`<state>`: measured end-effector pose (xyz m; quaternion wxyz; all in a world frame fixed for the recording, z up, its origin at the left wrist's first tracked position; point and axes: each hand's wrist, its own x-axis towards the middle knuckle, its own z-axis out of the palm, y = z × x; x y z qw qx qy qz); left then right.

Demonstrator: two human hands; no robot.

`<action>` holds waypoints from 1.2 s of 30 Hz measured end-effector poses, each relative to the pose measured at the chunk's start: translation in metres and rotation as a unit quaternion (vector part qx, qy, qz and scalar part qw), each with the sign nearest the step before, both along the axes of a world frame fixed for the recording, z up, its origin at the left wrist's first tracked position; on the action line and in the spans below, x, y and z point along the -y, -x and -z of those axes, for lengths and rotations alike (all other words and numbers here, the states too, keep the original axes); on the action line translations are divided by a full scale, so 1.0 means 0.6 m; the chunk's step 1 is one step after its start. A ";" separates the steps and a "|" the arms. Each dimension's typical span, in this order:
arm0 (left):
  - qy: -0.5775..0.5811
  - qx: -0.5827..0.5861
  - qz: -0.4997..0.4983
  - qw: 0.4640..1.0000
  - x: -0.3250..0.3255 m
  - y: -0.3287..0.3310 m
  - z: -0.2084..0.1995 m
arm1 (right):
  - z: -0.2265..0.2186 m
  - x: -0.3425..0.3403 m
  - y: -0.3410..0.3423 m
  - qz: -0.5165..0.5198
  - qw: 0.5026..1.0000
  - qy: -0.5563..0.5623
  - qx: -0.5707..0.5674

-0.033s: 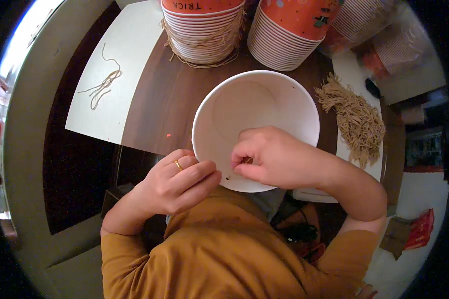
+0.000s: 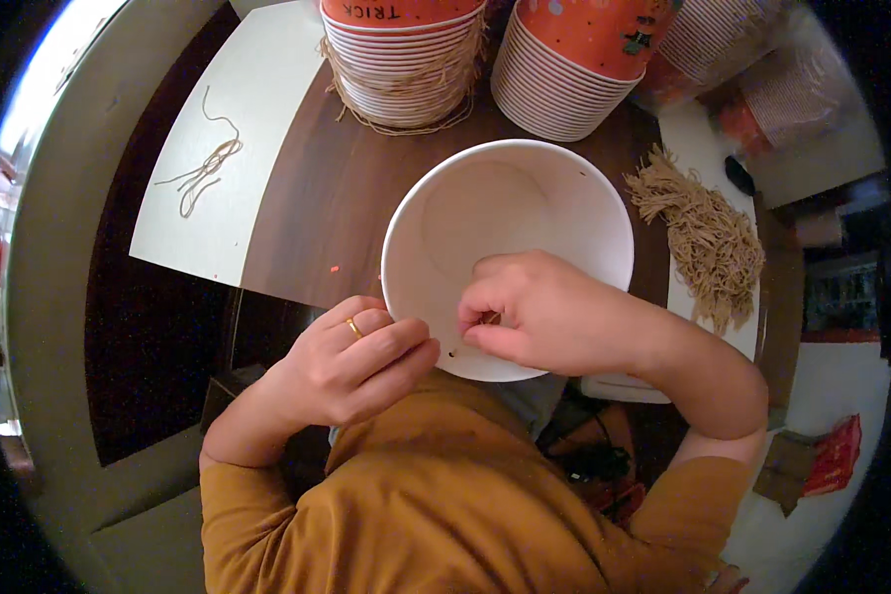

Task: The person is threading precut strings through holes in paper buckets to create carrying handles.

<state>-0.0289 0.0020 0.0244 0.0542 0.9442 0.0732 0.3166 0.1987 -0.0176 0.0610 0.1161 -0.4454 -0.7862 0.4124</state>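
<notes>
A white paper bucket (image 2: 480, 213) faces me with its open mouth, close against my body. Over its near inner wall, my right hand (image 2: 525, 312) is closed in a pinch. A small brown bit, which looks like cord (image 2: 490, 319), shows between the thumb and fingers. At the near left of the rim, on the outer side, my left hand (image 2: 361, 361) is closed with its fingertips together. What it pinches is hidden. A small dark hole (image 2: 452, 354) shows in the near wall between my hands; another hole (image 2: 583, 175) lies near the far right rim.
Nested orange-and-white buckets (image 2: 401, 74) draped with cord stand at the back, beside another stack (image 2: 564, 89). A bundle of brown cords (image 2: 708, 238) lies on the right. Several loose cords (image 2: 208, 163) rest on the white surface at left. Wrapped bucket stacks (image 2: 777, 99) stand far right.
</notes>
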 end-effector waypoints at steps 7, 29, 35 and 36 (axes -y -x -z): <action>0.009 -0.004 -0.004 1.000 0.002 -0.003 -0.007 | 0.003 0.002 0.003 -0.011 1.000 -0.014 -0.008; 0.079 0.034 -0.009 0.996 -0.036 0.000 -0.002 | -0.025 0.022 0.012 -0.014 0.989 -0.144 0.010; 0.159 0.112 -0.039 0.980 -0.066 -0.022 0.008 | -0.026 0.009 0.015 0.097 0.990 -0.105 0.001; 0.192 0.152 -0.064 0.967 -0.065 -0.031 0.014 | -0.026 0.007 0.015 0.145 0.985 -0.095 -0.007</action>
